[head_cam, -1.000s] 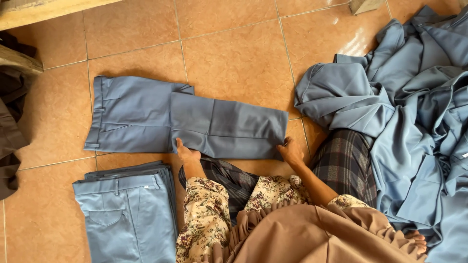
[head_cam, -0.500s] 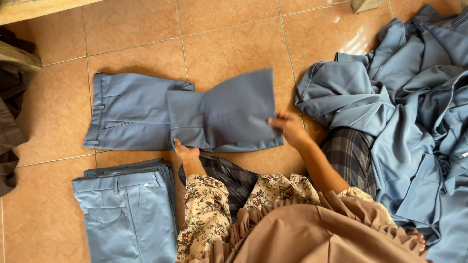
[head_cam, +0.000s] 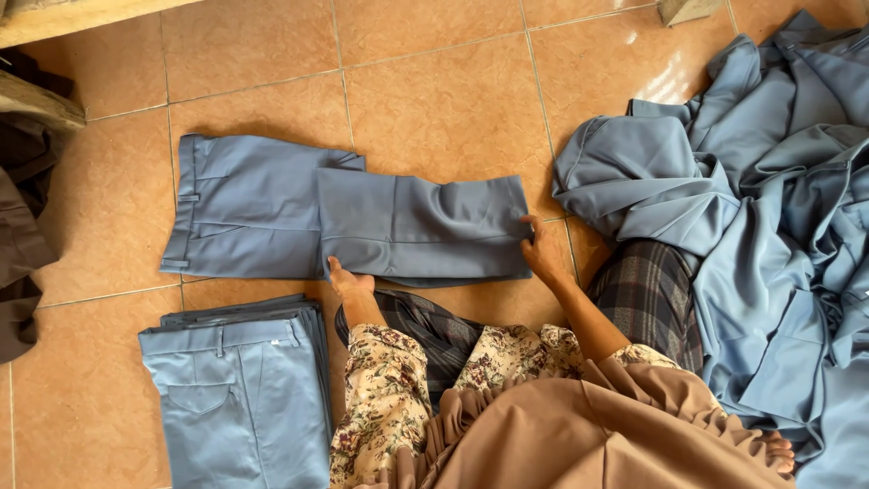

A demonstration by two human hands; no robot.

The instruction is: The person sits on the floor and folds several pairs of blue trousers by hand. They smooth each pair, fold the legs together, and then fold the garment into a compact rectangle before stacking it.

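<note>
A pair of grey-blue trousers (head_cam: 253, 217) lies flat on the tiled floor, waistband to the left, with the legs folded back into a shorter panel (head_cam: 416, 226). My left hand (head_cam: 348, 282) sits at the near edge of that panel by the fold, thumb on top of the cloth. At the panel's right end, my right hand (head_cam: 543, 252) grips the edge of the fabric. Both forearms reach out from floral sleeves above my lap.
A stack of folded trousers (head_cam: 240, 389) in the same blue lies at the near left. A big heap of loose blue garments (head_cam: 769, 181) fills the right side. Dark cloth (head_cam: 23, 244) and a wooden edge (head_cam: 36, 100) are at the far left.
My right hand lifted the leg end up and over to the left, then laid it back down flat. My left hand stayed at the fold.
</note>
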